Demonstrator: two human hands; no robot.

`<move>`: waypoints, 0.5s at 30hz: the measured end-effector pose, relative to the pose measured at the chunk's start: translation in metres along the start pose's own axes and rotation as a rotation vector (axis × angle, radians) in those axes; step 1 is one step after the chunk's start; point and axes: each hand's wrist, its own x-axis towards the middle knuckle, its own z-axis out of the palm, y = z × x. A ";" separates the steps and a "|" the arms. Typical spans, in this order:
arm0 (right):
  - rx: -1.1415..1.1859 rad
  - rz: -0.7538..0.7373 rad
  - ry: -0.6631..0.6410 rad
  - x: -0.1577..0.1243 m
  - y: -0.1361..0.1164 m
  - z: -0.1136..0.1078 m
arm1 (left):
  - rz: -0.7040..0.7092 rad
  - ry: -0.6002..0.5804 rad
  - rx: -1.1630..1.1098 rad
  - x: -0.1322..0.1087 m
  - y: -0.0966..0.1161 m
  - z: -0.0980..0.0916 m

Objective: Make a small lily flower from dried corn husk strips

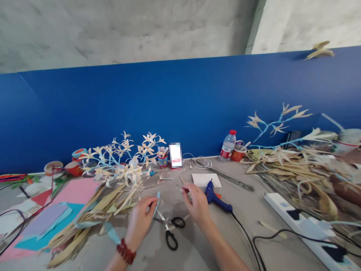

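Between the thumb and fingers of my left hand (142, 215) is a narrow light blue paper strip (158, 195), its end pointing up. My right hand (195, 199) is closed in a pinch, level with the left and apart from it. A thin pale piece (179, 188) shows at its fingertips, too small to name. Open scissors (170, 228) with black handles lie on the table between my hands. Just beyond my right hand is a blue hot glue gun (216, 197). Dried husk strips (93, 218) lie left of my left hand, near pale flowers on light blue stems (124, 162).
Coloured paper sheets (53, 222) cover the left side. At the back stand a phone (176, 155), a plastic bottle (228, 146) and a red cup (238, 153). A white power strip (299, 226) with black cords lies right. Another person's hand (345, 194) is at the right edge.
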 end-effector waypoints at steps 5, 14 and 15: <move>0.013 -0.008 0.038 0.002 0.000 -0.004 | -0.124 -0.153 0.329 0.051 -0.003 0.016; -0.035 0.044 0.119 0.008 0.017 -0.013 | -0.185 -0.315 0.446 0.085 -0.013 0.067; -0.034 0.048 0.114 0.008 0.018 -0.013 | -0.180 -0.330 0.447 0.084 -0.015 0.067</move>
